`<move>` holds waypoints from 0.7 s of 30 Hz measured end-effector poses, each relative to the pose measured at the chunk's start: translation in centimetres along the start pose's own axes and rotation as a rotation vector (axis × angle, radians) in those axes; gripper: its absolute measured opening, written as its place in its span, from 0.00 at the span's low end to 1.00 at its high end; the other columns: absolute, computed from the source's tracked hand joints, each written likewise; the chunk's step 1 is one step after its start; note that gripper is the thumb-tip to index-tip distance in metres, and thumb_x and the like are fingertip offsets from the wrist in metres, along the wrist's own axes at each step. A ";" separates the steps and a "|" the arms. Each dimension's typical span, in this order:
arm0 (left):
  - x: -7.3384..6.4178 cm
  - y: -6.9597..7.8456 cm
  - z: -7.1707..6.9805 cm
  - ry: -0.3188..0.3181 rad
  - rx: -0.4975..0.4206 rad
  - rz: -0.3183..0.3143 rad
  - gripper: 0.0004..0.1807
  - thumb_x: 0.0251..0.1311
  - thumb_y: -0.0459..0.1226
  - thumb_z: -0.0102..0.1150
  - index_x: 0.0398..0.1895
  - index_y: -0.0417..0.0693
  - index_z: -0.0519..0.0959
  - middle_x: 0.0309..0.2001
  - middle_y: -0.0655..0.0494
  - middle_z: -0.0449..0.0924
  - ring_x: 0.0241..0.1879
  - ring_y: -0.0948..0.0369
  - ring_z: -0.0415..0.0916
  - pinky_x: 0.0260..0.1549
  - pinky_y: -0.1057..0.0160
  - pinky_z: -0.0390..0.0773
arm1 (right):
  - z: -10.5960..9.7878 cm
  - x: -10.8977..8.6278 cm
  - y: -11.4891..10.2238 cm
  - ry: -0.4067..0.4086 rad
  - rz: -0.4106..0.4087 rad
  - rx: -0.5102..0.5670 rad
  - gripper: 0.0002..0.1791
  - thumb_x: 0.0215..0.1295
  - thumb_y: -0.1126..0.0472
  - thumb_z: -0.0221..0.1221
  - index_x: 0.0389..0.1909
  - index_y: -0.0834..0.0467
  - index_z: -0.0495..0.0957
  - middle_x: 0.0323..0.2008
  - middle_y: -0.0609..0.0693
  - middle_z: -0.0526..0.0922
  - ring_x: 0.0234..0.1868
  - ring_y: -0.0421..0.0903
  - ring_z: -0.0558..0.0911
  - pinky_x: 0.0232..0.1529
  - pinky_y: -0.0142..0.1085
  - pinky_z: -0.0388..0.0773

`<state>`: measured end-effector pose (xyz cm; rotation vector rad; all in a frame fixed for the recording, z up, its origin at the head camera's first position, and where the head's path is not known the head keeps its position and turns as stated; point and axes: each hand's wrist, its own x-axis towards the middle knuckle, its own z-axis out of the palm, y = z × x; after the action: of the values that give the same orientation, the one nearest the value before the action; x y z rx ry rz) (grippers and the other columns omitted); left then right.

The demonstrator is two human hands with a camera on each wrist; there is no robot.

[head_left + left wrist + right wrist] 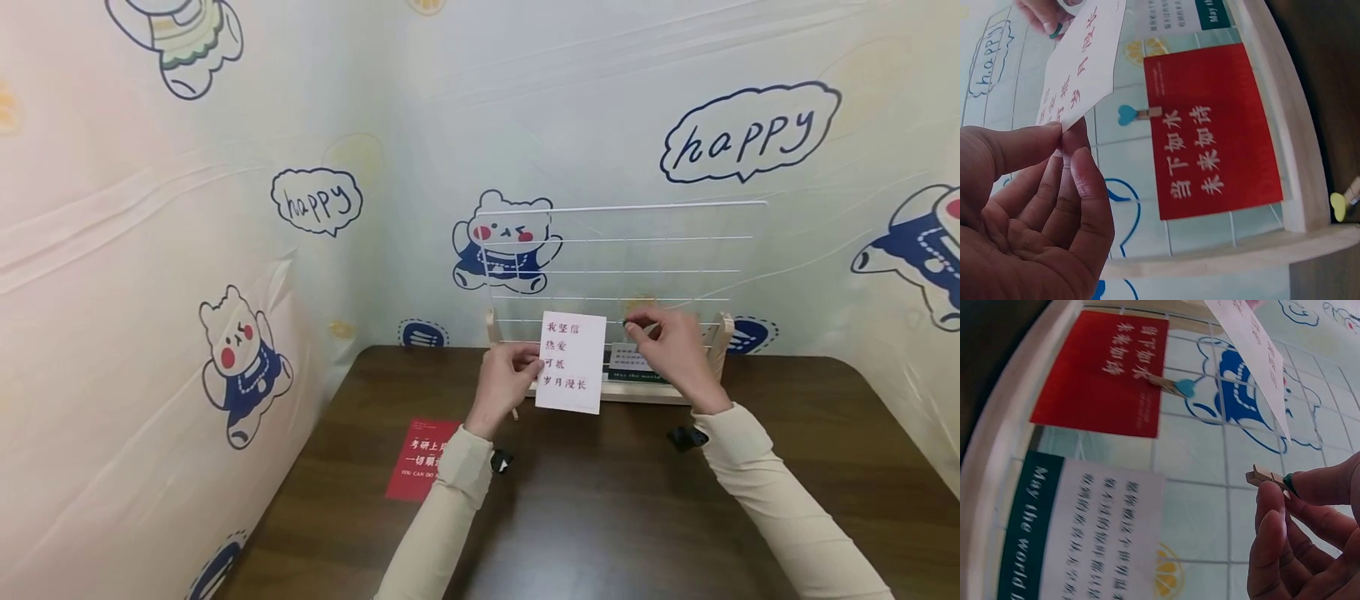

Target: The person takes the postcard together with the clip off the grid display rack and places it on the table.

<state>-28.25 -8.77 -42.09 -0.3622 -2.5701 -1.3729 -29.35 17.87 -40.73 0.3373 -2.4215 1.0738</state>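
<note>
My left hand [504, 385] pinches the edge of a white card [572, 362] with red characters between thumb and fingers, held upright before a white wire grid rack [622, 272] with a wooden base. To its right, my right hand [670, 346] pinches a small wooden clothespin [1266, 477] with a green end, apart from the card. On the grid, a red card [1216, 134] hangs from a clothespin with a blue heart [1127, 115]; the white card hides it in the head view. Beside it is a white-and-green card [1104, 528]; how it is fastened is not visible.
Another red card [411, 477] lies on the dark wooden table [600, 517], partly behind the left sleeve. A clothespin with a yellow heart [1339, 206] lies by the rack's foot. Printed fabric [420, 108] surrounds the table at back and left.
</note>
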 end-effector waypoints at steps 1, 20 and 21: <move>-0.1 -0.2 -0.1 -0.003 0.001 -0.003 0.10 0.66 0.31 0.67 0.49 0.40 0.88 0.41 0.46 0.91 0.36 0.58 0.87 0.40 0.63 0.87 | 0.2 -0.1 0.0 -0.013 0.009 0.000 0.09 0.71 0.65 0.62 0.46 0.62 0.88 0.37 0.60 0.90 0.25 0.48 0.80 0.25 0.32 0.72; -2.3 -3.4 -1.7 -0.052 0.022 -0.105 0.12 0.67 0.31 0.67 0.52 0.39 0.88 0.43 0.44 0.91 0.37 0.57 0.86 0.42 0.59 0.88 | 5.0 -1.6 0.7 -0.110 0.040 0.001 0.11 0.71 0.65 0.63 0.47 0.66 0.88 0.36 0.61 0.91 0.23 0.43 0.82 0.27 0.34 0.73; -2.4 -3.6 -1.8 -0.051 0.026 -0.103 0.12 0.66 0.30 0.67 0.51 0.39 0.88 0.42 0.44 0.91 0.37 0.57 0.86 0.41 0.59 0.88 | 5.3 -1.7 0.7 -0.119 0.041 0.008 0.11 0.71 0.65 0.63 0.47 0.66 0.87 0.37 0.61 0.91 0.23 0.43 0.82 0.26 0.34 0.74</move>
<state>-26.96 -12.48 -44.62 -0.2666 -2.6799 -1.3790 -29.81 14.45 -45.16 0.3647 -2.5393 1.1107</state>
